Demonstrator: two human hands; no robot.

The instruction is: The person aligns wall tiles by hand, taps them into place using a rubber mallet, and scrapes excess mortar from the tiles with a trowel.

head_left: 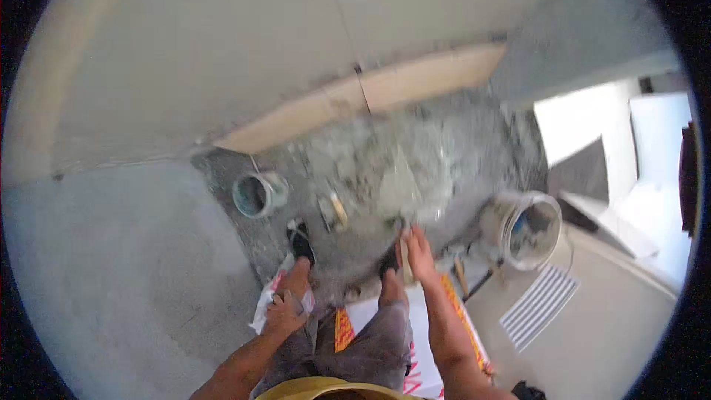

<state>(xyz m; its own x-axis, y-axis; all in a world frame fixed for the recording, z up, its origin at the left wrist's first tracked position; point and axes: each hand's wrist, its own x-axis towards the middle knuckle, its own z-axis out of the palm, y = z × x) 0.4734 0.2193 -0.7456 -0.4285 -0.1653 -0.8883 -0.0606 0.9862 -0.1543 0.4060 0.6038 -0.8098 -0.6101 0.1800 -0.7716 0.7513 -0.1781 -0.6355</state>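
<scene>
My right hand (pixel 421 253) reaches down in front of my right foot, closed on the pale wooden handle (pixel 405 258) of a tool. Its working end is blurred against wet grey mortar (pixel 400 181) spread over the floor, so I cannot tell its exact kind. My left hand (pixel 284 314) rests on my left knee with its fingers laid over it, holding nothing. Between my left foot and the mortar lies another tool with a yellowish handle (pixel 338 210).
A bucket (pixel 275 191) stands at the left, and a larger one (pixel 511 233) at the right with material inside. Tan boards (pixel 429 74) line the wall's foot. A printed sack (pixel 437 326), a wooden-handled tool (pixel 461 278) and a striped grille-like piece (pixel 539 307) lie nearer me.
</scene>
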